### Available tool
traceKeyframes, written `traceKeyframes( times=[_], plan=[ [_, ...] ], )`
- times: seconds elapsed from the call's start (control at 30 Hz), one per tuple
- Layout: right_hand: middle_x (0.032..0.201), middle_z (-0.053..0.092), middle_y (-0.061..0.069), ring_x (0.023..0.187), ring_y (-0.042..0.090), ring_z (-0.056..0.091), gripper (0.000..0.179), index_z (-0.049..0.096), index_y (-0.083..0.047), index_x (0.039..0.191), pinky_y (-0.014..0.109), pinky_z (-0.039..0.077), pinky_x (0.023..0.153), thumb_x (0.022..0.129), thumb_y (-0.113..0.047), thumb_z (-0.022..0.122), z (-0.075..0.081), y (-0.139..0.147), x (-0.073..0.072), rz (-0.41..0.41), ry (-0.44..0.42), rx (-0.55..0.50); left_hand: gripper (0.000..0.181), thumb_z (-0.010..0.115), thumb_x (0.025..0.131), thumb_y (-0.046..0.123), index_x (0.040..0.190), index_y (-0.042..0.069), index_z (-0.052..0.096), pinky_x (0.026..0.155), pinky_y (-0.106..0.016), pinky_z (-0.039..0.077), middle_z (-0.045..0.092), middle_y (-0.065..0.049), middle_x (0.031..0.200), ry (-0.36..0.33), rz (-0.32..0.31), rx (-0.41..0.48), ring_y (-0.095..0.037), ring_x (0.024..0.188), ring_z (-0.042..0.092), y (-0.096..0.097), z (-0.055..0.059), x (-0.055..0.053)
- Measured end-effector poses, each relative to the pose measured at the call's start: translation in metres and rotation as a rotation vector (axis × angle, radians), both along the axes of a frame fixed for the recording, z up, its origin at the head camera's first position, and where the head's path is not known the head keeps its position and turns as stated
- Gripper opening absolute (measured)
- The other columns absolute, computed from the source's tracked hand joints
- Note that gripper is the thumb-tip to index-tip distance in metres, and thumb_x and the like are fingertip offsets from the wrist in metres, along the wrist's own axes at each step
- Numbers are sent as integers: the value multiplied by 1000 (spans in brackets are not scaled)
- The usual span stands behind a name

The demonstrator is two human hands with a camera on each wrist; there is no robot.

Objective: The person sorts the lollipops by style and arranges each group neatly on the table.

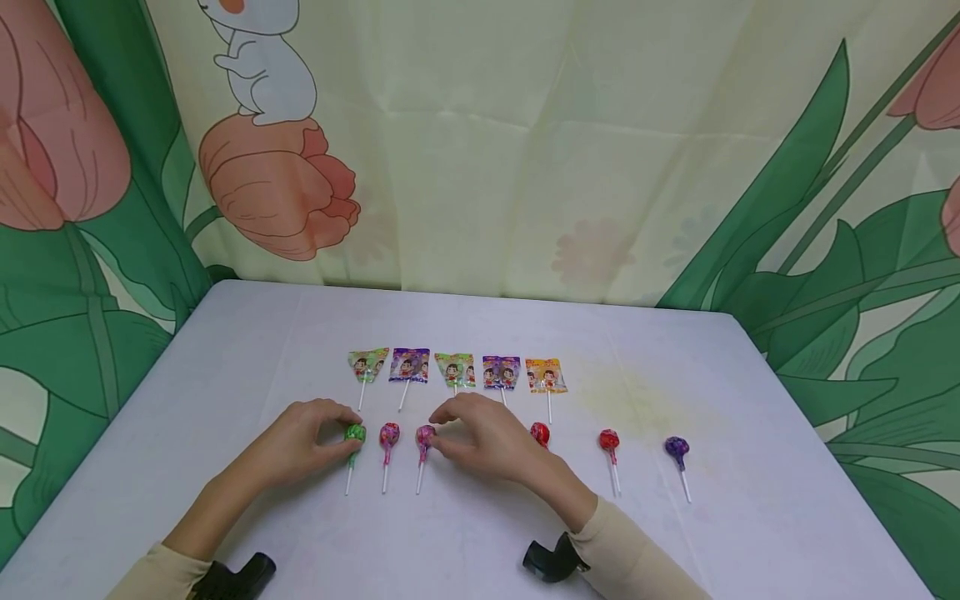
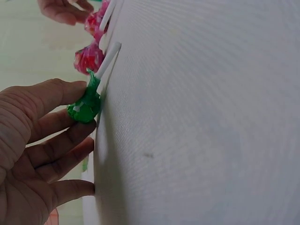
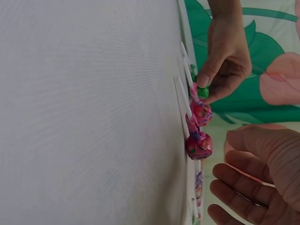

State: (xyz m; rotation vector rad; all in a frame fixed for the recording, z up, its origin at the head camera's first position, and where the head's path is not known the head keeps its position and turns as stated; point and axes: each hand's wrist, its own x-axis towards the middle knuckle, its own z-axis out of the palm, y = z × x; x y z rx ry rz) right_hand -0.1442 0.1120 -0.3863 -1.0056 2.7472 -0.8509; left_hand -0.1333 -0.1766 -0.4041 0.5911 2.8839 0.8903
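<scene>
My left hand (image 1: 306, 442) pinches a green-wrapped lollipop (image 1: 356, 432) between thumb and fingers at the left end of the front row. In the left wrist view the green candy (image 2: 83, 110) sits by the thumb tip, its white stick pointing away. Beside it lies a pink lollipop (image 1: 389, 434), then a second pink lollipop (image 1: 425, 436). Around that second one my right hand (image 1: 483, 437) is held with thumb and fingers spread. The right wrist view shows a gap between its thumb and the pink candy (image 3: 199, 146).
Right of my right hand lie a red lollipop (image 1: 540, 433), partly behind the wrist, another red lollipop (image 1: 609, 440) and a purple lollipop (image 1: 677, 448). Several flat-bagged lollipops, such as the orange one (image 1: 546, 375), form a back row on the white tablecloth (image 1: 750, 533).
</scene>
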Motion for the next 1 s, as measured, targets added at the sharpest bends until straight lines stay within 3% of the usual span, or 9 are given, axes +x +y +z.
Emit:
traceKeyframes(
  times=[1.0],
  plan=[
    [113, 73, 2, 111, 19, 67, 22, 73, -9, 114, 43, 54, 98, 94, -19, 74, -2, 48, 10, -103, 25, -102, 25, 86, 83, 19, 105, 10, 77, 97, -56, 53, 75, -1, 104, 11, -2, -5, -29, 106, 68, 1, 0, 0]
  ],
)
